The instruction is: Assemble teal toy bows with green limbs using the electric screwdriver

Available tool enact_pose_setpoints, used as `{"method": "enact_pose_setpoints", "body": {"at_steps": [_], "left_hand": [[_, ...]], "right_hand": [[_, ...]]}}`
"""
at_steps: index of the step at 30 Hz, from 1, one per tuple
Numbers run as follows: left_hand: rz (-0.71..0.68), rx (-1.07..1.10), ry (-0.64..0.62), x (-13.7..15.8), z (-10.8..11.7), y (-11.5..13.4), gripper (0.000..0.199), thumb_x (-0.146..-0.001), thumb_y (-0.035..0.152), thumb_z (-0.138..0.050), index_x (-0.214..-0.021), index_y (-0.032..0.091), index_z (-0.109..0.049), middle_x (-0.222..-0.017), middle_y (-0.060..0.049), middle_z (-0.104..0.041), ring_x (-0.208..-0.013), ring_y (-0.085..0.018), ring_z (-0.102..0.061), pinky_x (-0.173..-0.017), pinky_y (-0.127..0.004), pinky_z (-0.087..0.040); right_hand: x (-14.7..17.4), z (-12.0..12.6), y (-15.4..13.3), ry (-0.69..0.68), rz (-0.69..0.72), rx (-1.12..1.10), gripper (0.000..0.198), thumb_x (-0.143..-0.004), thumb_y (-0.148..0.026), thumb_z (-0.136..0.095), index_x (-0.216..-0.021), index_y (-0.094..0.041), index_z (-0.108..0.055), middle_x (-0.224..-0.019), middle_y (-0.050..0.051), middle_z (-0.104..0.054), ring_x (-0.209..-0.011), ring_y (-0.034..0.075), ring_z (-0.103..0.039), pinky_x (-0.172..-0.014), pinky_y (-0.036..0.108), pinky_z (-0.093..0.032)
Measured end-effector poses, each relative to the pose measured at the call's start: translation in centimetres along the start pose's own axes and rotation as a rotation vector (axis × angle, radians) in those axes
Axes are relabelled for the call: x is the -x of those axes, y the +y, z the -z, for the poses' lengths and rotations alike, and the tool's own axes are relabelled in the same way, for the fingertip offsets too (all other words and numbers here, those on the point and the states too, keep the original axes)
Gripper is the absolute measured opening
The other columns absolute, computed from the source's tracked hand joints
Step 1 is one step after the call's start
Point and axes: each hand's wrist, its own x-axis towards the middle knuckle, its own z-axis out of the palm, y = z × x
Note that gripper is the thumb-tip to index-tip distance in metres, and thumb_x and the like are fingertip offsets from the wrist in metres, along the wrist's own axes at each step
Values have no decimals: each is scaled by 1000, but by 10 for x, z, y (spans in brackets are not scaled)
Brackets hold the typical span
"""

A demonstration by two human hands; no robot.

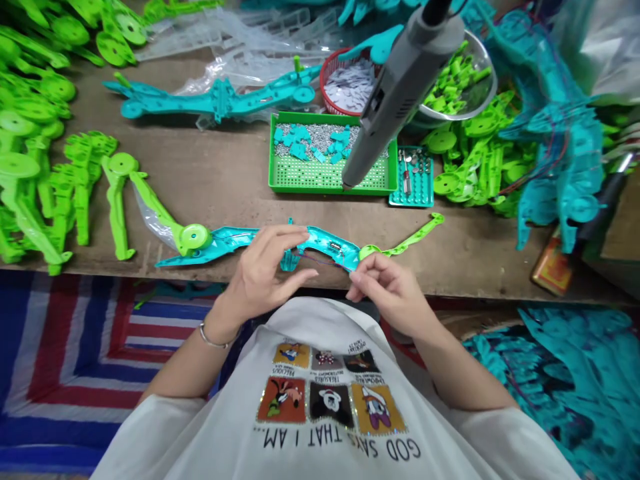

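A curved teal plastic shell (235, 239), open side up and shaped like a toy bow, lies along the table's front edge. Green limb pieces sit at both ends: a left one (195, 237) with a round disc and a thinner right one (417, 233). My left hand (265, 270) rests over the shell's middle, fingers stretched and thumb apart. At the shell's right end my right hand (390, 290) has thumb and forefinger pinched together; what lies between them is too small to make out. A thin dark wire (317, 259) runs from the middle towards those fingertips.
A grey electric screwdriver (400, 100) hangs over a green tray (330, 190) of screws and teal bits. Beside it lies a small teal rack (425, 193). Green parts (30, 167) pile up at left; teal shells (555, 133) at right. Another teal shell (175, 100) lies behind.
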Motion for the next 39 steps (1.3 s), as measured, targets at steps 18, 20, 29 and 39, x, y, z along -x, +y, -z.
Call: {"method": "enact_pose_setpoints", "body": {"at_steps": [18, 20, 29, 39], "left_hand": [[54, -20, -18, -53, -25, 12, 26, -93, 25, -65, -119, 20, -68, -107, -6, -72, -99, -20, -64, -87, -37, -50], [98, -7, 59, -42, -24, 27, 32, -89, 24, -68, -120, 18, -64, -109, -7, -69, -97, -20, -64, -84, -35, -52], [443, 487, -336, 16, -59, 54, 18, -89, 28, -71, -102, 17, -70, -76, -2, -73, -58, -12, -65, -55, -23, -51], [798, 1132, -311, -11, -79, 60, 39, -71, 31, -87, -91, 18, -56, -73, 0, -72, -66, -13, -71, -62, -24, -57]], "right_hand": [[0, 29, 7, -130, -173, -447, 32, -74, -33, -84, -98, -19, -69, -88, 4, -79, -83, 15, -76, -78, 28, -61], [-8, 26, 11, -32, -161, -420, 32, -72, -32, -84, -97, -19, -68, -86, 3, -78, -78, 14, -75, -72, 27, -61], [-19, 13, 25, -132, -149, -260, 25, -72, -24, -79, -91, -17, -64, -71, -2, -71, -59, 9, -67, -56, 20, -55], [-11, 27, -5, 156, -11, -389, 39, -71, -40, -86, -96, -19, -64, -85, 2, -75, -73, 15, -74, -60, 24, -62]]}}
